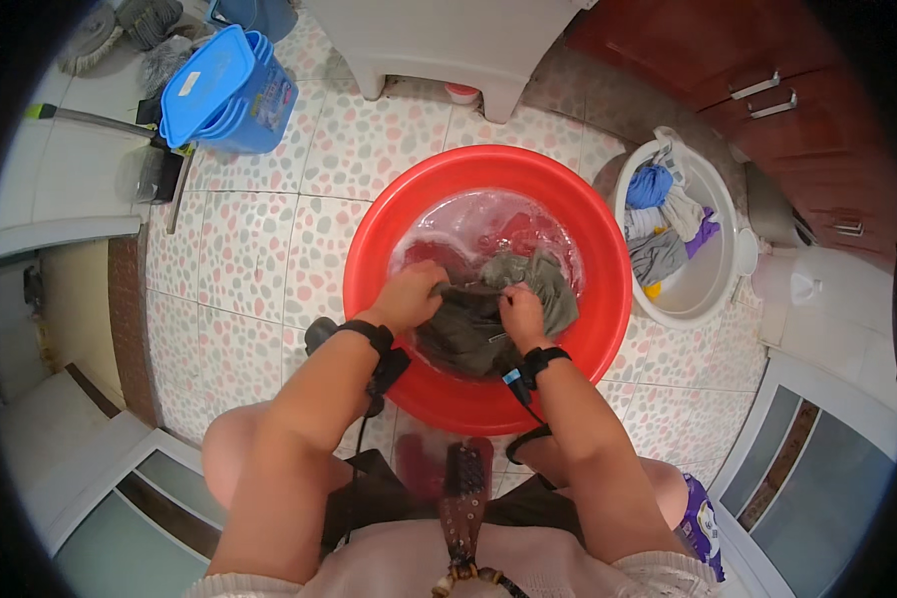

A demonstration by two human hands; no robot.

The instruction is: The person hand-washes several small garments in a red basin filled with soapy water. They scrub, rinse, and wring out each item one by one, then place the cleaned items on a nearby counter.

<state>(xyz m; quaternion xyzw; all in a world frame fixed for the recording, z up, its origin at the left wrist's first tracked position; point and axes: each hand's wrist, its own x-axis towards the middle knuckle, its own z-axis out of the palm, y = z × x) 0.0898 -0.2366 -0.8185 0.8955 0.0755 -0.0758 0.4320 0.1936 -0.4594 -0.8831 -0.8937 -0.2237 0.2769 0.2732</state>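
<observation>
Dark olive garment [463, 344], wet and bunched, lying partly in the cloudy, sudsy water [473, 209] of the red basin [369, 259], below and between the two hands, with a paler grey-green fold spread just beyond the right grip; one edge of the cloth is drawn up between the hands; the left hand [414, 297] has its fingers curled closed over this edge, the right hand [521, 314] pinches it between thumb and fingers, and neither grip shows a gap. The handling of this piece appears to be partway through; it is soaked but neither lifted clear nor wrung out, so rinsing and removal are judged to remain; to the right of the grips, outside the basin, a white tub [713, 274] holds a blue cloth [649, 186], a purple cloth [703, 231] and a grey cloth [658, 257], though whether these are washed or waiting cannot be told. Both forearms reach forward from the lower edge and converge over the near rim, backs of the hands largely upward; black straps encircle both wrists, just behind the grips; well apart, beyond the left grip, stands a blue bucket [259, 105] on the tiled floor [239, 249].
</observation>
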